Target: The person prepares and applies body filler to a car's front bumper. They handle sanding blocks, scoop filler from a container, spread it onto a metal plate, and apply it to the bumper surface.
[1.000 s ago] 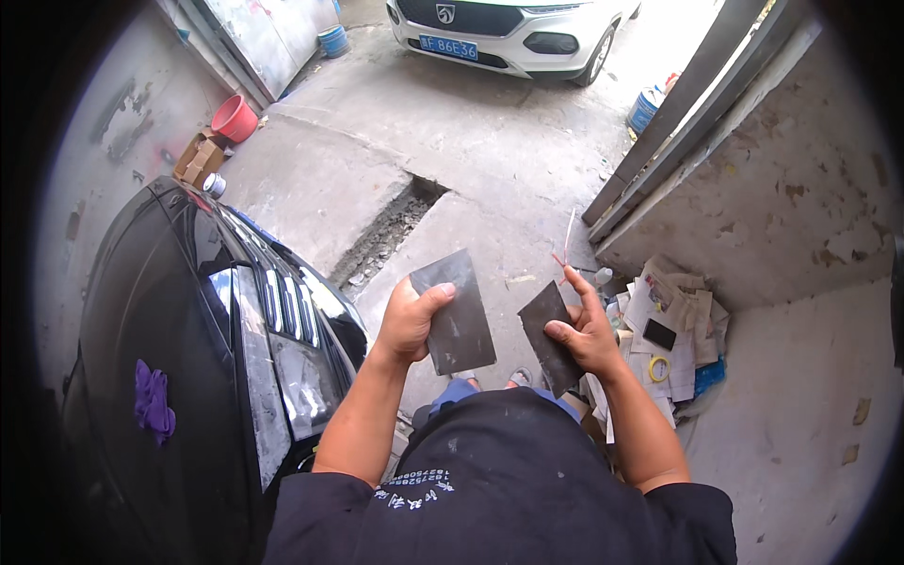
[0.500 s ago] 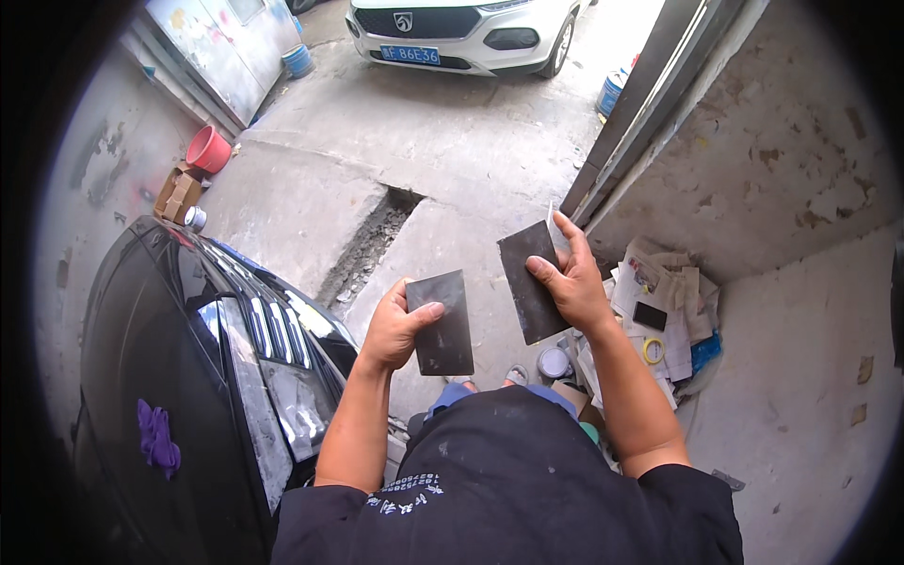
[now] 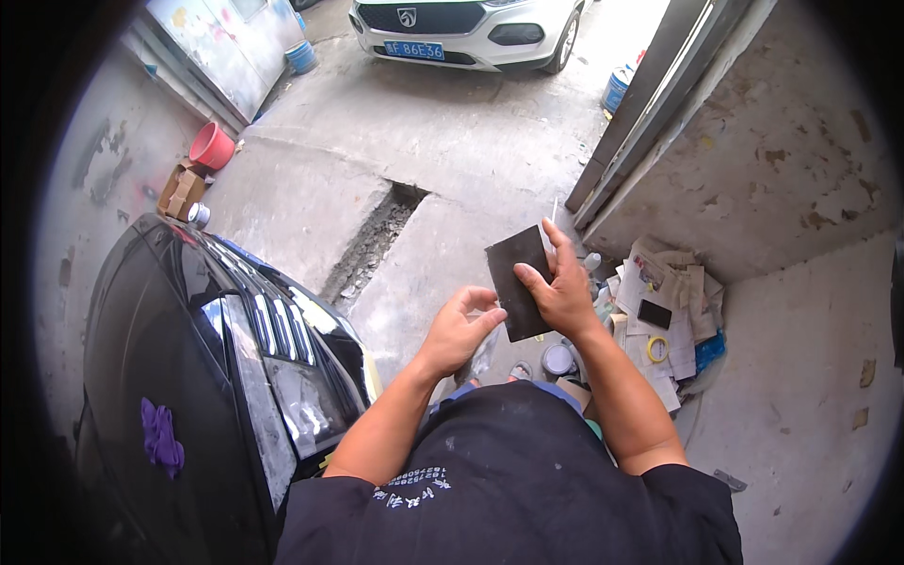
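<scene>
My right hand (image 3: 561,292) grips a thin, stiff-looking dark grey rectangular sheet (image 3: 516,281), its thumb flat on the front and its fingers behind. A narrow pale edge (image 3: 554,209) sticks up behind the index fingertip; what it belongs to is hidden. My left hand (image 3: 460,331) is at the sheet's lower left edge, fingers curled and thumb close to that edge. Whether anything is pinched there is too small to make out. Below those fingers shows something translucent and greyish (image 3: 483,350).
To the left stands a black car body part (image 3: 141,330) with a purple glove (image 3: 162,437) on it. A rough trench (image 3: 377,240) cuts the concrete floor ahead. At right lie papers with a phone (image 3: 654,314), yellow tape roll (image 3: 656,349) and round can (image 3: 557,359). A white car (image 3: 471,38) stands beyond.
My left hand has moved right, up to the sheet in my right hand. The second dark sheet it held is no longer seen separately. My right hand has shifted slightly left.
</scene>
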Action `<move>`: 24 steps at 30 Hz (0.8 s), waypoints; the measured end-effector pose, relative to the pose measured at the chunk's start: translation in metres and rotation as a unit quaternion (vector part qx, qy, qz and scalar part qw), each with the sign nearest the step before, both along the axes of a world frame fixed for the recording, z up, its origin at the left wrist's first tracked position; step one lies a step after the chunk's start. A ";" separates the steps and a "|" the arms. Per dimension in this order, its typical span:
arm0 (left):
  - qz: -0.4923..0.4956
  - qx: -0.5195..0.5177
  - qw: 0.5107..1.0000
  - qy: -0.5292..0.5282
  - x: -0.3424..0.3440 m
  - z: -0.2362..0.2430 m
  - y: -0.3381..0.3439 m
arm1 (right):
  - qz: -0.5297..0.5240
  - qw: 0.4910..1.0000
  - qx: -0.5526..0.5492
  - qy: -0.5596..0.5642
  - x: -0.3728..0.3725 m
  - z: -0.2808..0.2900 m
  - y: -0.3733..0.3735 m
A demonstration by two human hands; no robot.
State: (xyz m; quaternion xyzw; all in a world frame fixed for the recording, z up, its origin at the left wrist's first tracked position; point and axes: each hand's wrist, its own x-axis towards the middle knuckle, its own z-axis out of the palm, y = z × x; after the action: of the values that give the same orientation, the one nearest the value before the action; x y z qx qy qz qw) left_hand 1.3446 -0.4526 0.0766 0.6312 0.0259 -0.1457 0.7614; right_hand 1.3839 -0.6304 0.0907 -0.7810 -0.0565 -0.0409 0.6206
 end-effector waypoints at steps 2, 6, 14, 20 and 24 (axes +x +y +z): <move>-0.039 0.094 0.994 -0.026 0.004 -0.005 0.002 | 0.010 0.998 -0.055 -0.003 -0.001 -0.002 0.001; -0.061 0.112 0.992 0.011 0.011 0.004 0.005 | 0.028 0.997 -0.071 -0.021 -0.004 -0.004 0.001; -0.045 0.036 0.996 0.074 0.041 -0.003 0.031 | 0.079 0.991 -0.087 -0.059 -0.012 -0.010 0.002; 0.040 -0.045 0.996 0.072 0.067 -0.011 0.052 | 0.073 0.990 -0.107 -0.048 -0.014 -0.011 0.000; 0.000 -0.014 0.999 0.044 0.059 0.001 0.049 | 0.071 0.991 -0.114 -0.027 -0.016 -0.006 -0.002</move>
State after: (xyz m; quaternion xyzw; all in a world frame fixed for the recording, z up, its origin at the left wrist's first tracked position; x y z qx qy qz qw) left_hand 1.4037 -0.4039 0.0772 0.6132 0.0573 -0.1741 0.7684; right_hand 1.3678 -0.6326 0.0844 -0.8394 -0.1326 -0.0107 0.5270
